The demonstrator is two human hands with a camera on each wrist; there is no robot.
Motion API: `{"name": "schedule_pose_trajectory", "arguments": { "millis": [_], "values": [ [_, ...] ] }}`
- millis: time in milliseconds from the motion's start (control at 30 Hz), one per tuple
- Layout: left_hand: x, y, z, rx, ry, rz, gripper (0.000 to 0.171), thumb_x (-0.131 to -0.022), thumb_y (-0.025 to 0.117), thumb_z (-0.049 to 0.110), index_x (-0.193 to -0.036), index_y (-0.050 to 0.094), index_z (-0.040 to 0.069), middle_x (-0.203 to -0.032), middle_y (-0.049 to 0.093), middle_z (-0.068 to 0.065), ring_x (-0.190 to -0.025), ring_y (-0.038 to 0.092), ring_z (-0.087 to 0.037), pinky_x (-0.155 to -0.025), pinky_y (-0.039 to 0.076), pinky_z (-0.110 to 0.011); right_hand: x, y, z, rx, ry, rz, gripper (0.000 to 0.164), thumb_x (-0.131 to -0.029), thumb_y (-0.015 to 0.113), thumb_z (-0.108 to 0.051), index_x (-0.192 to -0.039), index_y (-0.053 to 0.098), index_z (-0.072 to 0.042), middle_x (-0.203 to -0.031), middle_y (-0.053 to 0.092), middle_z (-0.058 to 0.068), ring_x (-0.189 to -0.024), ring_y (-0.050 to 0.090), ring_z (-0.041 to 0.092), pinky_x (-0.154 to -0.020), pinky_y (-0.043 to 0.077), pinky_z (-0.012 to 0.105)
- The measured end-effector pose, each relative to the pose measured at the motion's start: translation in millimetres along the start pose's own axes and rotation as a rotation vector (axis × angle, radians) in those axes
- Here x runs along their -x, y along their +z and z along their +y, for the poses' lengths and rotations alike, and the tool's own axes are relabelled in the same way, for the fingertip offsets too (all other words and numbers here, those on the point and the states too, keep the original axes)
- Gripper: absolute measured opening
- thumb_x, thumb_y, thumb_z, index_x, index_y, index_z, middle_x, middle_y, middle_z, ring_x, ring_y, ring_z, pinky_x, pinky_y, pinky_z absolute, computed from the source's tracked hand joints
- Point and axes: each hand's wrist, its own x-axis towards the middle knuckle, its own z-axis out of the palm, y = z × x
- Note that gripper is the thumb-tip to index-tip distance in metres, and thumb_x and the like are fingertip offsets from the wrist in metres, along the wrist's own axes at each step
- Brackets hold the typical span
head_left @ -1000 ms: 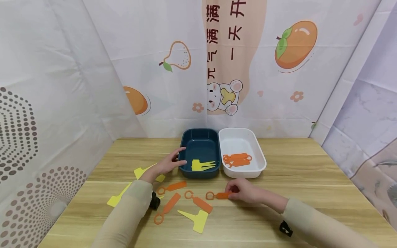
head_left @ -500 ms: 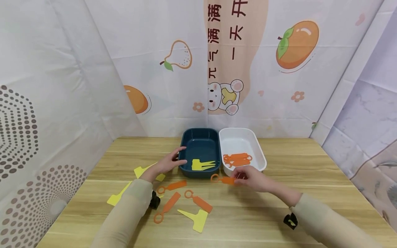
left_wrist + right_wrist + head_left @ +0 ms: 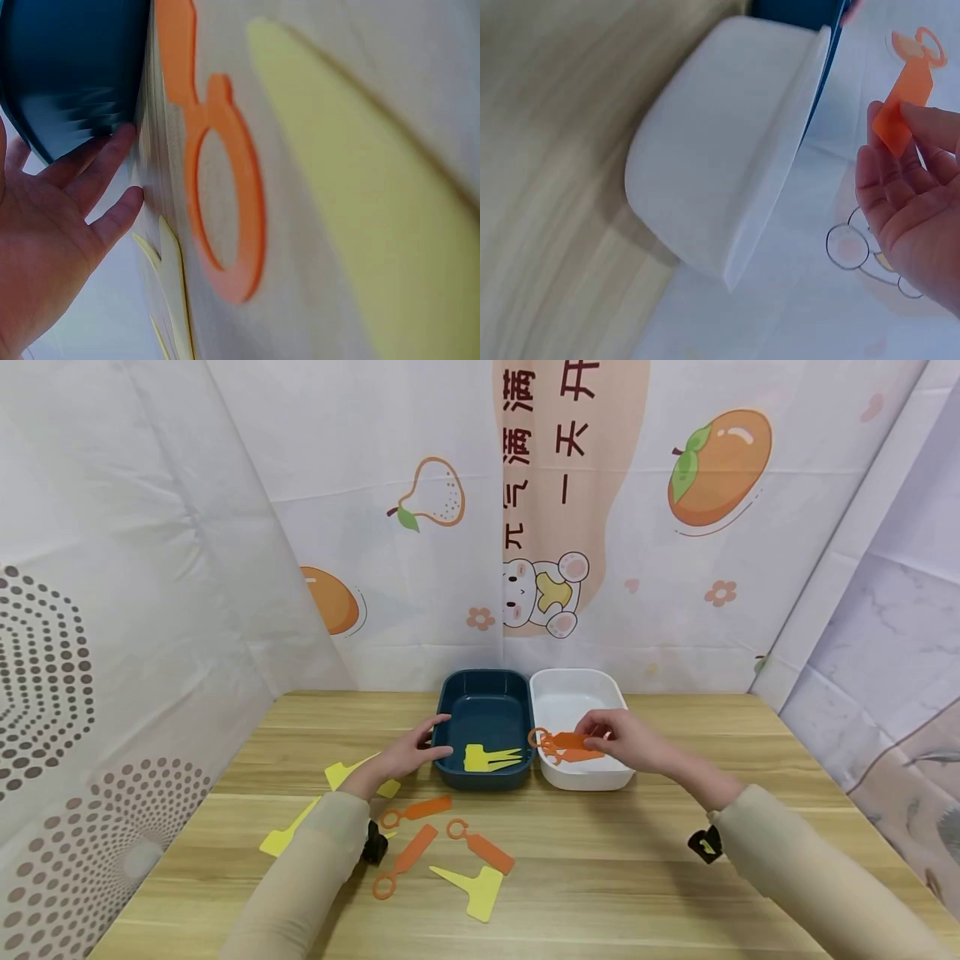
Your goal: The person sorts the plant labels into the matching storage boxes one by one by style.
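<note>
Over the white tray (image 3: 617, 693), my right hand (image 3: 626, 739) pinches an orange ring-ended tag (image 3: 904, 105) by its flat end, thumb on one side and fingers on the other. In the head view this tag overlaps other orange tags (image 3: 573, 755) lying in that tray. My left hand (image 3: 405, 753) rests at the left side of the dark blue tray (image 3: 450, 693), fingers spread and fairly straight along its rim and wall. Several yellow T-shaped plant labels (image 3: 477, 757) lie together in the blue tray.
Loose orange tags (image 3: 408, 852) and a yellow label (image 3: 480, 889) lie on the wooden table (image 3: 600, 902) in front of the trays. More yellow labels (image 3: 281, 839) lie by the left forearm. A printed curtain (image 3: 420, 610) hangs behind the trays.
My right hand has lifted the orange tag off the table and carried it up and back over the white tray. My left hand has stayed at the blue tray.
</note>
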Motion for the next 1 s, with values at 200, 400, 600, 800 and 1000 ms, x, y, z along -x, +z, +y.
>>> {"name": "schedule_pose_trajectory", "arguments": {
  "millis": [200,400,600,800,1000],
  "values": [
    [0.9,-1.8,2.1,0.006,0.0,-0.001,0.067,-0.099,0.059,0.03,-0.155,0.023,0.02,-0.158,0.017,-0.019,-0.141,0.021,-0.044,-0.109,0.025,-0.057,-9.5,-10.5,11.4,0.066,-0.048,0.009,0.01,-0.089,0.063,0.008,-0.095,0.066,0.0,-0.084,0.065,0.006,-0.076,0.06,0.019,-0.067,0.051,0.029],
    [2.1,-3.1,3.4,0.004,-0.006,-0.004,0.066,-0.1,0.057,0.027,-0.155,0.022,0.018,-0.159,0.015,-0.019,-0.141,0.021,-0.045,-0.109,0.025,-0.058,-17.0,-13.0,25.9,0.116,-0.035,0.008,0.01,-0.088,0.062,0.009,-0.095,0.066,0.002,-0.084,0.065,0.01,-0.076,0.06,0.019,-0.068,0.051,0.03],
    [2.4,-1.8,2.7,0.001,-0.008,-0.004,0.068,-0.099,0.058,0.032,-0.155,0.023,0.02,-0.159,0.016,-0.018,-0.141,0.021,-0.044,-0.109,0.025,-0.058,-21.8,-8.2,41.3,0.123,0.022,-0.022,0.01,-0.088,0.059,0.01,-0.095,0.065,0.006,-0.085,0.064,0.015,-0.076,0.058,0.02,-0.068,0.05,0.032],
    [3.4,-0.5,4.0,0.004,-0.001,-0.009,0.07,-0.098,0.059,0.035,-0.155,0.023,0.019,-0.159,0.016,-0.017,-0.14,0.022,-0.044,-0.109,0.025,-0.057,-26.7,-1.6,58.1,0.143,0.111,-0.056,0.01,-0.088,0.059,0.01,-0.094,0.065,0.005,-0.084,0.064,0.014,-0.076,0.056,0.02,-0.07,0.048,0.033],
    [2.2,0.2,2.7,0.015,-0.009,-0.002,0.067,-0.098,0.059,0.031,-0.155,0.024,0.023,-0.159,0.017,-0.016,-0.141,0.022,-0.043,-0.109,0.026,-0.057,-32.0,4.3,67.1,0.118,0.142,-0.072,0.011,-0.087,0.06,0.009,-0.093,0.066,0.003,-0.084,0.064,0.011,-0.077,0.055,0.019,-0.07,0.047,0.031]
  ]
}}
